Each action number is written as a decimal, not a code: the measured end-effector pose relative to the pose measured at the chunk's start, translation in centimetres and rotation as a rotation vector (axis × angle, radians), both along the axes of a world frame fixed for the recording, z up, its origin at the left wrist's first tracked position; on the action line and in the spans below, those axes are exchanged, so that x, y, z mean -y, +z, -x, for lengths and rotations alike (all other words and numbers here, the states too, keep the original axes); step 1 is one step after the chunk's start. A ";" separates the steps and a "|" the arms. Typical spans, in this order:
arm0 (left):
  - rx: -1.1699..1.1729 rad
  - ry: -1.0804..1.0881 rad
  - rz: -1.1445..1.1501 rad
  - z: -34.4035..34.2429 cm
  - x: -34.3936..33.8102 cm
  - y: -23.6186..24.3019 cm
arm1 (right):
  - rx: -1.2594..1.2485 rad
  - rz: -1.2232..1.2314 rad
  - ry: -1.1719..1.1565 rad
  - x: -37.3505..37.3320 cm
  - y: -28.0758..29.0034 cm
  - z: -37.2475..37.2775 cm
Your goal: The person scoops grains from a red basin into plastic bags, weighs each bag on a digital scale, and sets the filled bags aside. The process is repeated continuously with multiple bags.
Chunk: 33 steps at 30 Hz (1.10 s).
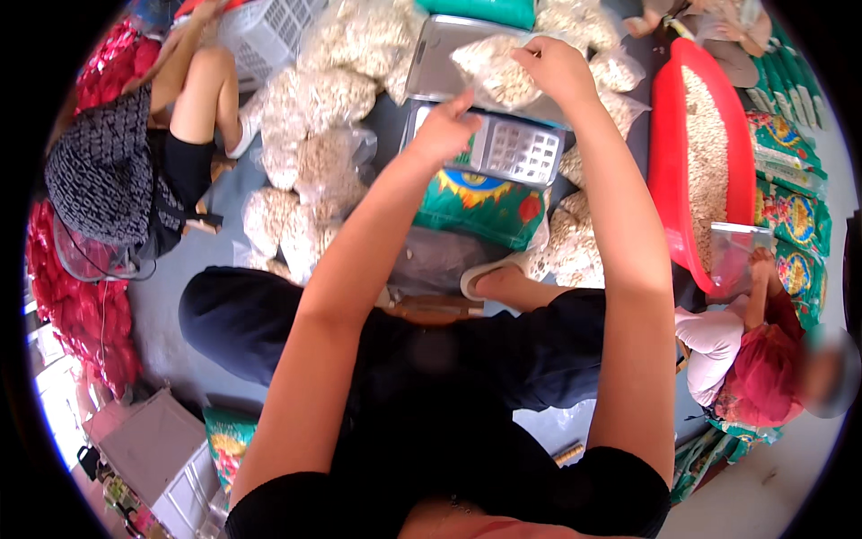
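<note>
My right hand [558, 70] pinches the edge of a clear plastic bag [496, 72] filled with small cream-coloured pieces like nuts or seeds. This bag sits over the metal pan [440, 63] of a digital weighing scale [521, 151]. Above the left end of the scale's keypad panel is my left hand [442, 133], thumb raised apart from its partly bent fingers, with nothing visible in it. Part of the scale's display is hidden behind that hand. A green printed sack [485, 208] lies just below the scale.
Filled clear bags [337, 99] crowd both sides of the scale. At right, a long red tub [664, 153] holds loose cream pieces, and a person [763, 368] there holds a clear scoop [738, 241]. Another person [108, 171] sits at left, near a white crate [260, 40].
</note>
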<state>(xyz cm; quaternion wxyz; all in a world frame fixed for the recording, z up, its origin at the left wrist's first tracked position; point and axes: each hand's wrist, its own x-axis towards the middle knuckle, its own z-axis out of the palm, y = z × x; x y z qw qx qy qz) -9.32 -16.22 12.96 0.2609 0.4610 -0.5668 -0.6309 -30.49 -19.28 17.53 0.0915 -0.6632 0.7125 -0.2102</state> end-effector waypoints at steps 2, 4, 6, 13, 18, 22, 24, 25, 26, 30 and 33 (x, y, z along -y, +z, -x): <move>-0.042 0.015 0.053 -4.5 0.3 -3.2 | 0.325 -0.654 0.184 -3.8 0.4 -6.3; -0.105 0.172 -0.052 -7.6 0.5 -3.1 | 0.344 -1.167 0.419 -8.0 -1.6 -10.8; -0.031 0.230 -0.134 -10.6 0.5 -3.7 | 0.343 -1.443 0.522 -11.6 -9.2 -13.5; 0.626 0.272 -0.246 -15.6 -5.5 -18.4 | 0.053 -0.768 0.588 -19.7 -32.8 -22.6; 1.028 -0.120 -0.192 -19.1 -10.8 -25.5 | 0.119 -0.718 0.370 -21.2 -33.9 -27.3; 1.142 -0.172 -0.090 -15.7 -8.4 -25.4 | 0.120 -0.768 0.245 -20.0 -35.4 -25.7; 1.200 -0.156 -0.151 -15.3 -7.2 -26.8 | 0.127 -0.806 0.226 -19.9 -35.7 -25.0; 1.198 -0.122 -0.092 -15.4 -7.1 -27.1 | 0.117 -0.823 0.229 -19.5 -35.4 -24.3; 1.207 -0.134 -0.123 -15.7 -7.2 -27.3 | 0.106 -0.841 0.232 -19.3 -35.0 -23.8; 1.220 -0.229 -0.141 -15.3 -6.1 -26.6 | 0.137 -0.755 0.163 -19.7 -36.2 -22.2; 1.211 -0.332 -0.103 -16.1 -7.2 -26.6 | 0.228 -0.746 0.175 -19.6 -35.3 -21.6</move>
